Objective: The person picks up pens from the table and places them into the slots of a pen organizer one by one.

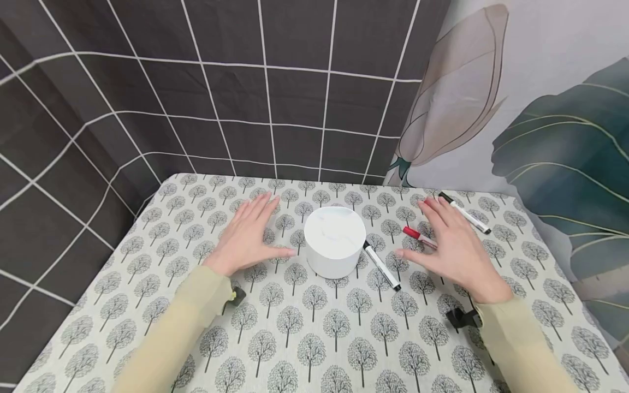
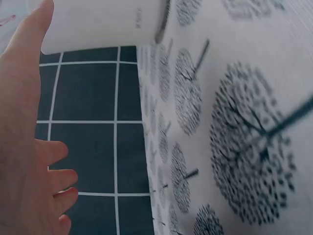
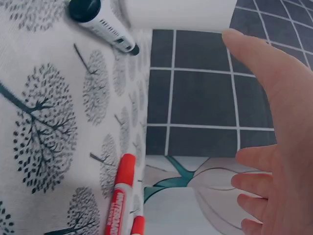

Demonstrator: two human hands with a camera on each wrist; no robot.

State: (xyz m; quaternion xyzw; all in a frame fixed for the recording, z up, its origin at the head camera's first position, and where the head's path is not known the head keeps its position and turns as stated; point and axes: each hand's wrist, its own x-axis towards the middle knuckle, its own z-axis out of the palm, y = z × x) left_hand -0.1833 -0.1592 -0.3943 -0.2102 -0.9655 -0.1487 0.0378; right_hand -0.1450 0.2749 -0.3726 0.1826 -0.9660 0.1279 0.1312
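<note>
A white round tub (image 1: 335, 245) stands upright on the tree-print cloth; its side, with small print, shows in the left wrist view (image 2: 102, 24). To its left my left hand (image 1: 248, 237) is held with fingers extended and thumb towards the tub, holding nothing. My right hand (image 1: 454, 248) is spread to the right of the tub, also holding nothing. Between tub and right hand lies a whiteboard marker (image 1: 382, 266) with a black cap. A red marker (image 1: 417, 236) lies partly hidden under the right hand; a second red cap (image 3: 138, 226) shows beside it in the right wrist view.
Another black-capped marker (image 1: 464, 213) lies beyond the right hand, near the table's back right. The table (image 1: 314, 327) wears a white tree-print cloth. Behind it hang a dark grid-patterned curtain (image 1: 236, 93) and a leaf-patterned curtain (image 1: 491, 136).
</note>
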